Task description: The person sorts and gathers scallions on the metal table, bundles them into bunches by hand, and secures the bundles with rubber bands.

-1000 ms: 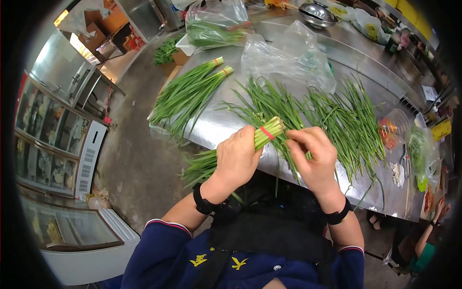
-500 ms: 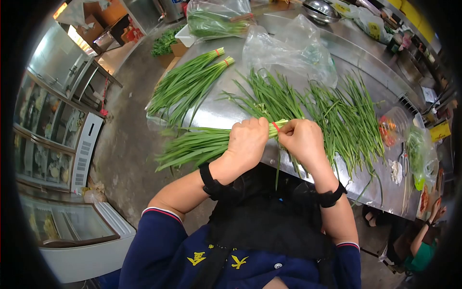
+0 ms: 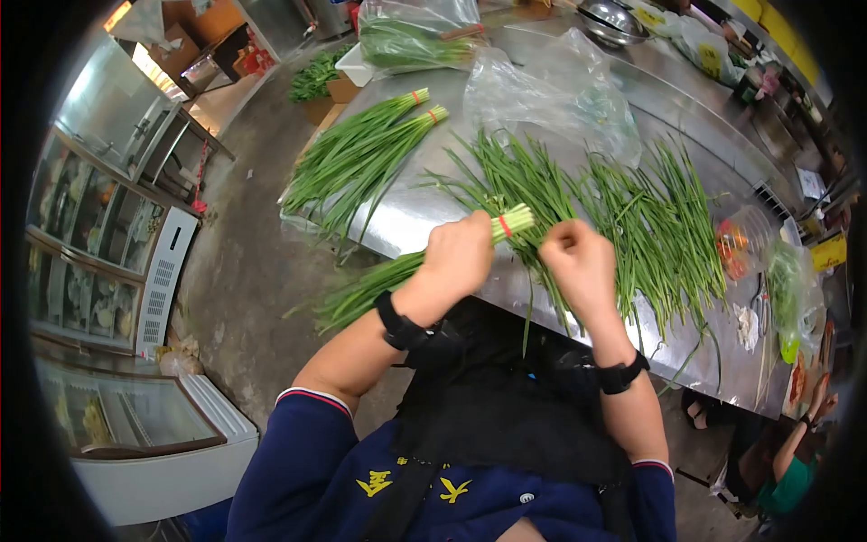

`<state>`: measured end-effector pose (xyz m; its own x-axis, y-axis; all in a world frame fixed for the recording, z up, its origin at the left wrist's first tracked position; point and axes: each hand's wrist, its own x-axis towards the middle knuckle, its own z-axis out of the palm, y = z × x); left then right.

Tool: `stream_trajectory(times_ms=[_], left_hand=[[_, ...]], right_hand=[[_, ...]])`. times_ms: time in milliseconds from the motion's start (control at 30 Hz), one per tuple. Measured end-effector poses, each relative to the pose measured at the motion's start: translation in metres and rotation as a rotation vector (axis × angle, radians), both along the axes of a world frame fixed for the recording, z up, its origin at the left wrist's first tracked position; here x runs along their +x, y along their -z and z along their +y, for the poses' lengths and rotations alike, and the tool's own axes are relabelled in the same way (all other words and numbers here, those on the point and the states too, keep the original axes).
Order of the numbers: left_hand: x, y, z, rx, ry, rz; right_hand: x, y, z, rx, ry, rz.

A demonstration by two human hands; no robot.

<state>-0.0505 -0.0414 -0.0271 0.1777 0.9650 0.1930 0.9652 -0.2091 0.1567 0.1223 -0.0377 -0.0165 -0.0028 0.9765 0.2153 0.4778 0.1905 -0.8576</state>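
Note:
My left hand is wrapped round a bunch of garlic chives, just below the red band near its cut pale ends. The long green leaves trail out to the left, past the table edge. To the right of the cut ends, apart from the bunch, is my right hand. Its thumb and fingers are curled together, slightly blurred, with nothing visible in them. Loose chives lie just behind the hands, and a wider loose heap spreads to the right.
Two banded chive bunches lie at the table's left side. Behind are an empty-looking clear plastic bag and a bagged bunch. A clear tub, scissors and a green bag sit right. Another person's hand shows lower right.
My right hand has come away from the red band and moved slightly right. My left hand has tilted the bunch, its cut ends now higher and its leaves lower.

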Motion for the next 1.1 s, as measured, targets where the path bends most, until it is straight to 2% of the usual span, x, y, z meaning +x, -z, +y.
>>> stream_trajectory(times_ms=[33, 67, 133, 167, 200, 233, 267, 333, 400, 433, 467, 500, 533, 600, 667, 800, 867, 900, 933, 1000, 1033, 1100], left_hand=[[-0.009, -0.005, 0.003, -0.117, -0.026, -0.095], [-0.017, -0.010, 0.003, -0.116, -0.031, -0.089], [-0.028, -0.022, 0.004, -0.649, 0.078, -0.864], [-0.028, -0.026, 0.003, -0.786, 0.193, -1.112], [-0.027, -0.032, -0.001, -0.781, 0.199, -1.108], [-0.025, -0.038, -0.004, -0.915, 0.238, -1.227], [-0.024, -0.041, -0.006, -1.054, 0.276, -1.343], [-0.020, -0.039, -0.009, -1.140, 0.314, -1.357], [-0.009, -0.043, -0.013, -1.253, 0.440, -1.432], [-0.010, -0.037, -0.013, -1.285, 0.468, -1.488], [-0.012, -0.038, -0.015, -1.272, 0.462, -1.491], [-0.013, -0.038, -0.018, -1.183, 0.496, -1.612], [-0.014, -0.038, -0.020, -1.093, 0.532, -1.728], [-0.031, -0.038, -0.021, -1.109, 0.514, -1.685], [-0.040, -0.040, -0.023, -0.869, 0.401, -1.601], [-0.040, -0.072, -0.017, -0.593, 0.286, -1.182], [-0.024, -0.089, -0.024, -0.466, 0.229, -0.854], [-0.016, -0.081, -0.026, -0.224, 0.246, -0.829], [-0.014, -0.074, -0.024, -0.221, 0.241, -0.825], [-0.018, -0.060, -0.017, -0.119, -0.008, -0.980], [-0.032, -0.054, -0.010, -0.148, 0.097, -1.169], [-0.064, -0.063, -0.011, -0.277, 0.139, -1.496]], right_hand=[[0.012, 0.001, 0.006, 0.044, 0.040, -0.024], [0.025, 0.005, 0.012, -0.013, 0.008, -0.003], [0.029, 0.011, 0.016, -0.116, -0.142, 0.457], [0.028, 0.002, 0.013, -0.109, -0.140, 0.461], [0.025, -0.014, 0.007, -0.233, -0.255, 0.518], [0.020, -0.024, 0.003, -0.358, -0.372, 0.573], [0.014, -0.021, 0.004, -0.352, -0.370, 0.575], [-0.002, -0.009, 0.006, -0.081, -0.574, 0.482], [-0.008, -0.025, -0.002, -0.164, -0.683, 0.498], [-0.011, -0.027, -0.002, -0.324, -0.667, 0.645], [-0.015, -0.030, -0.003, -0.489, -0.647, 0.789], [-0.012, -0.044, -0.002, -0.593, -0.627, 0.780], [-0.017, -0.043, -0.001, -0.516, -0.550, 0.947], [-0.016, -0.044, 0.010, -0.540, -0.430, 1.110], [-0.013, -0.051, 0.019, -0.533, -0.411, 1.126], [-0.026, -0.062, 0.033, -0.516, -0.418, 1.110], [-0.040, -0.071, 0.036, -0.511, -0.446, 1.104], [-0.048, -0.075, 0.038, -0.477, -0.421, 1.147], [-0.056, -0.078, 0.038, -0.444, -0.395, 1.192], [-0.060, -0.097, 0.027, -0.463, -0.406, 1.217], [-0.058, -0.105, 0.020, -0.454, -0.416, 1.195], [-0.043, -0.108, 0.013, -0.382, -0.522, 1.132]])
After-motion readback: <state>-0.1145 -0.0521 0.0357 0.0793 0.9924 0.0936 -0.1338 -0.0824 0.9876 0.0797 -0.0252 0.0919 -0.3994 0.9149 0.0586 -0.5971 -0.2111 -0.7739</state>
